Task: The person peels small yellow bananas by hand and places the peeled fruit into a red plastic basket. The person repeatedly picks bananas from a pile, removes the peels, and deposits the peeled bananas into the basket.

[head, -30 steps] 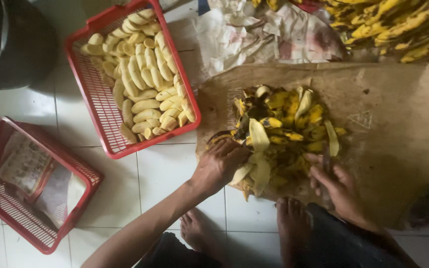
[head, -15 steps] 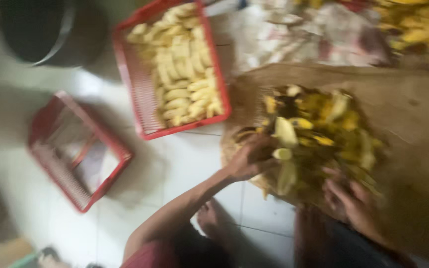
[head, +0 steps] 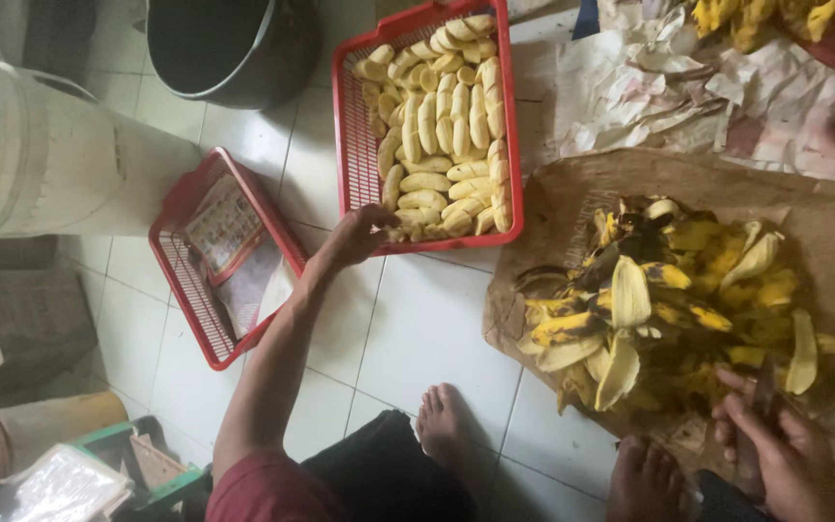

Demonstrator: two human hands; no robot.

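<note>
Buckets, one white (head: 41, 155) and one black (head: 219, 48), stand at the left by a small red basket (head: 195, 290). Next, the left hand (head: 355, 237) rests, fingers loose, on the rim of the big red basket (head: 345, 145) of peeled bananas (head: 442, 126). Rightward, peels (head: 669, 290) pile on brown paper (head: 553, 193), where the right hand (head: 775, 454) grips a knife (head: 761, 406).

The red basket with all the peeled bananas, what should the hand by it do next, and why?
Probably let go and draw back. The left hand rests at the near rim of the red plastic basket, fingers on the pale peeled bananas there. Whether it holds one is unclear. The right hand holds what looks like a knife by the heap of yellow banana peels.
</note>
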